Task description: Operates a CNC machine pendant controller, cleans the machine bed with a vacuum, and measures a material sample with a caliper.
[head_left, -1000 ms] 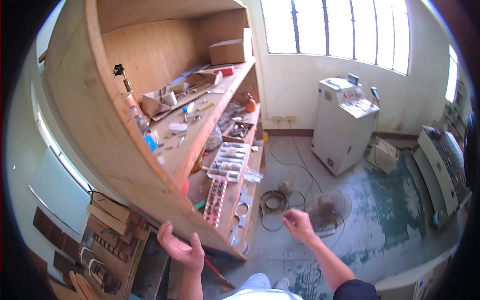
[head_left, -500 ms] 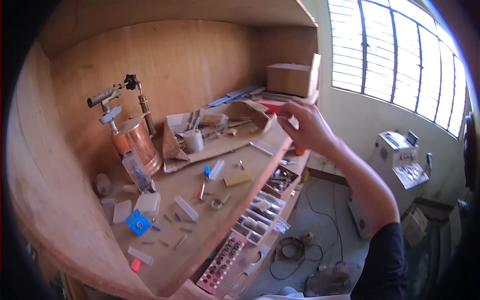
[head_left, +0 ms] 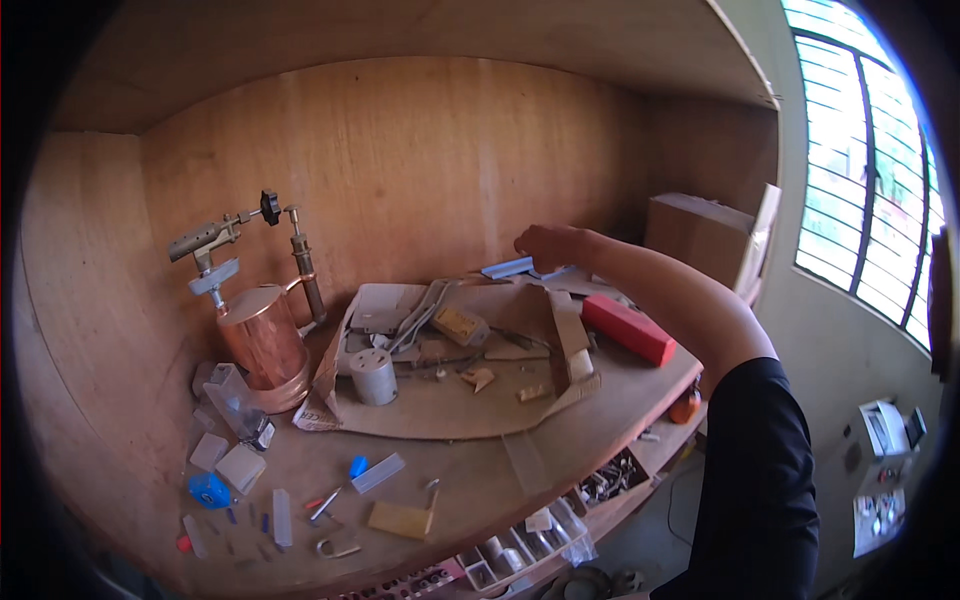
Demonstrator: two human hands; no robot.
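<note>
Faint lettering [head_left: 310, 418] on cardboard tray [head_left: 450, 412], left corner, seemingly too small to read

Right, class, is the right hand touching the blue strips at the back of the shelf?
Cannot tell. In the only view, the head camera's, the right hand overlaps the blue strips, hiding any contact or gap.

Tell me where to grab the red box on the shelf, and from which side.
Probably across the middle of the red box, from above: it is long and narrow, lies flat with its top face showing, and the cardboard tray sits close on its left.
</note>
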